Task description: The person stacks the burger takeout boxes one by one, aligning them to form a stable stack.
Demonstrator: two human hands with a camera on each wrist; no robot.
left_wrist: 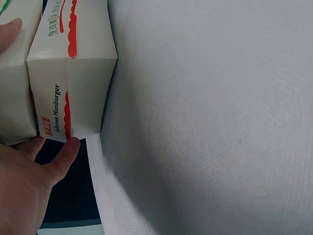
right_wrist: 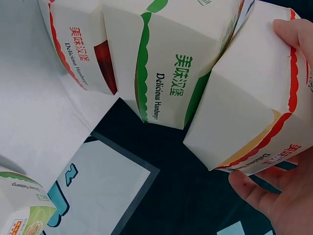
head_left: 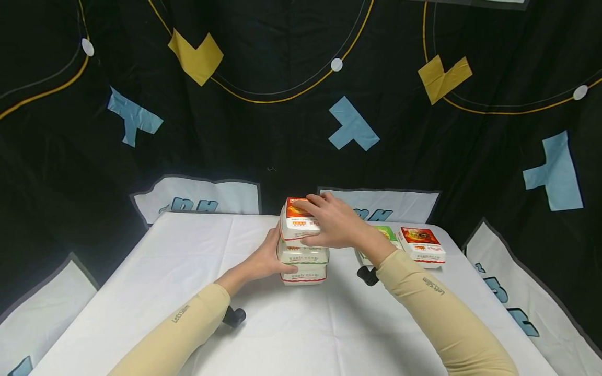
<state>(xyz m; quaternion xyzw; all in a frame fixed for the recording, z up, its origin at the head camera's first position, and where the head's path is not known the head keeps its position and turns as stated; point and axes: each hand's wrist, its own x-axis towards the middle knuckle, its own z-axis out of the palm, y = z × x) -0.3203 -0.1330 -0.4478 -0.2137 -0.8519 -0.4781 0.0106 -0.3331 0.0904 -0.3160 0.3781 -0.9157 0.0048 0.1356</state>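
Observation:
Three white paper hamburger boxes form a stack near the table's far edge. The bottom box has red trim and the middle box has green trim. On top is a box with a red lid, slightly tilted in the head view. My right hand grips this top box, thumb on its front and fingers over the lid and far side. From the left, my left hand holds the lower two boxes, its thumb across the front near their seam and its fingers at the back, partly hidden.
Right of the stack stand a green-lidded hamburger box, partly behind the right forearm, and a red-lidded one. A white cloth covers the table. Behind it hangs a black curtain with taped shapes.

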